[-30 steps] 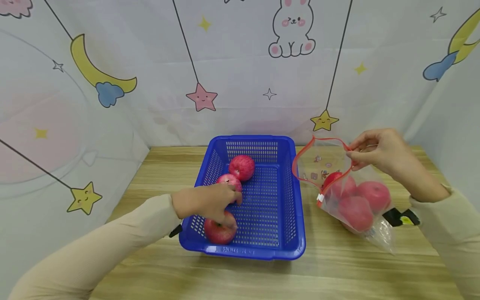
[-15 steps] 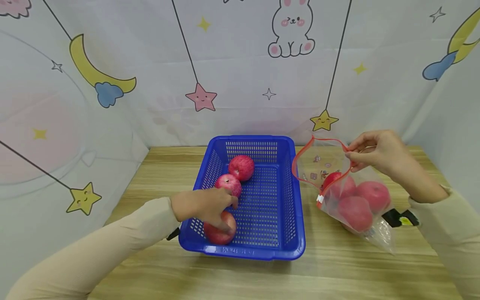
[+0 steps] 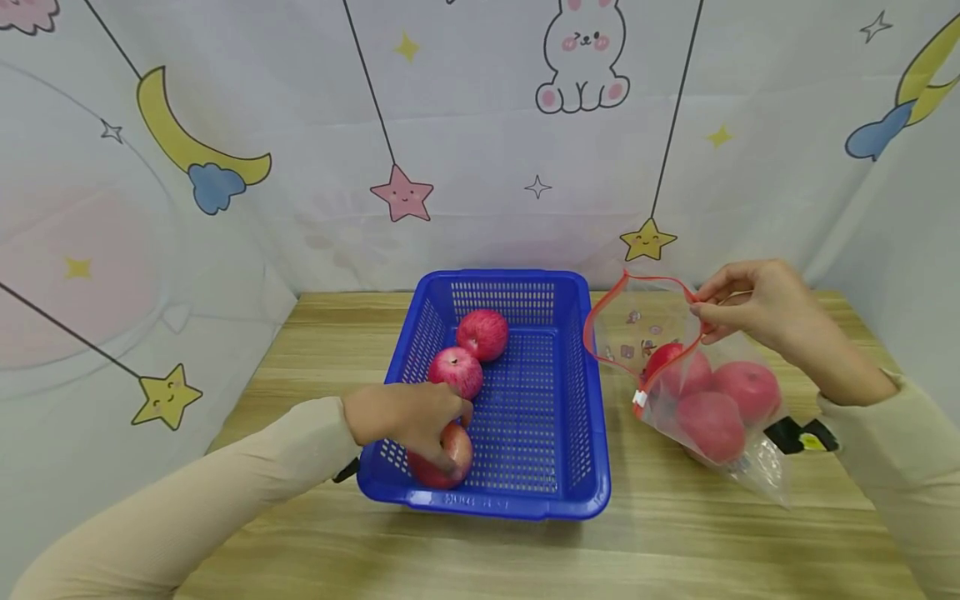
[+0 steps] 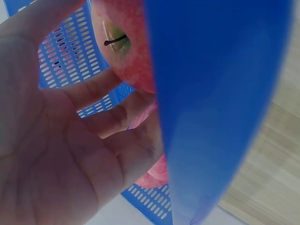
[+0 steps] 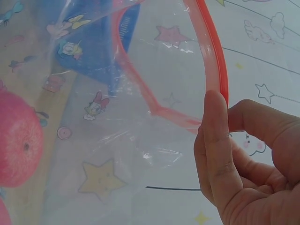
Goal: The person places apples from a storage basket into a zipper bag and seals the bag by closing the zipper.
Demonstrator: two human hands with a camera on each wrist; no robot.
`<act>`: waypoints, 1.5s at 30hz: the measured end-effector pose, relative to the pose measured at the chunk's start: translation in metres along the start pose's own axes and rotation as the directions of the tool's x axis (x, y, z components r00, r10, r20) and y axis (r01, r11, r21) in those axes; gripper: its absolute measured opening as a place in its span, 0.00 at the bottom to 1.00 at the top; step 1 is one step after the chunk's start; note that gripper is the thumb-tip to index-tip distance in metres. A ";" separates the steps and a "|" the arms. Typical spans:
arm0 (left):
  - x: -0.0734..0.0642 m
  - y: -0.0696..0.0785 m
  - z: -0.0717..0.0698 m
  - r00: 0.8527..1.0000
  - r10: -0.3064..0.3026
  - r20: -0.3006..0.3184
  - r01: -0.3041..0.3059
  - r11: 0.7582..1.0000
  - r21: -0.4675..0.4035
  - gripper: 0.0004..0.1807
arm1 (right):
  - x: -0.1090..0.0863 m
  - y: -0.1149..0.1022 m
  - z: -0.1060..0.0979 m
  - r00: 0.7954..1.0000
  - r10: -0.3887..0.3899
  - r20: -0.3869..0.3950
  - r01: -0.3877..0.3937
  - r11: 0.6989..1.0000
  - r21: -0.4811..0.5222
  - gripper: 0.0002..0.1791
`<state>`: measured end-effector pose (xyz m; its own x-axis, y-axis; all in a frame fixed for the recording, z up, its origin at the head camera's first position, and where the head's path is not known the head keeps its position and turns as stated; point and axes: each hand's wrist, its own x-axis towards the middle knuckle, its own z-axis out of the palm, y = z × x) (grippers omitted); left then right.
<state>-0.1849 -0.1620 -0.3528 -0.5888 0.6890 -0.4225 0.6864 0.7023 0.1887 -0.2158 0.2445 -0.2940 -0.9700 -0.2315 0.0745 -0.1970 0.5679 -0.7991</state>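
The left hand curls round the apple closest to the tabletop's near edge; toward its right edge, the right hand pinches the gaping bag.

The blue plastic basket is leaving room on its right; the right wall is separating its front apple from the zipper bag.

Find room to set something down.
Free: right half of the blue basket, between three apples and its right wall; table in front of the basket. Crowded: basket's left side, where the left hand grips an apple; table under the bag.
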 end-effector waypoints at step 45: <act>0.002 0.002 0.003 0.997 -0.041 0.061 0.038 0.999 0.038 0.30 | -0.010 -0.006 -0.005 0.995 -0.085 0.046 0.083 0.996 0.043 0.05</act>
<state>-0.1829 -0.1596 -0.3559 -0.5889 0.6478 -0.4833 0.6791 0.7208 0.1386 -0.2056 0.2477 -0.2873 -0.9421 -0.3150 0.1145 -0.2704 0.5123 -0.8151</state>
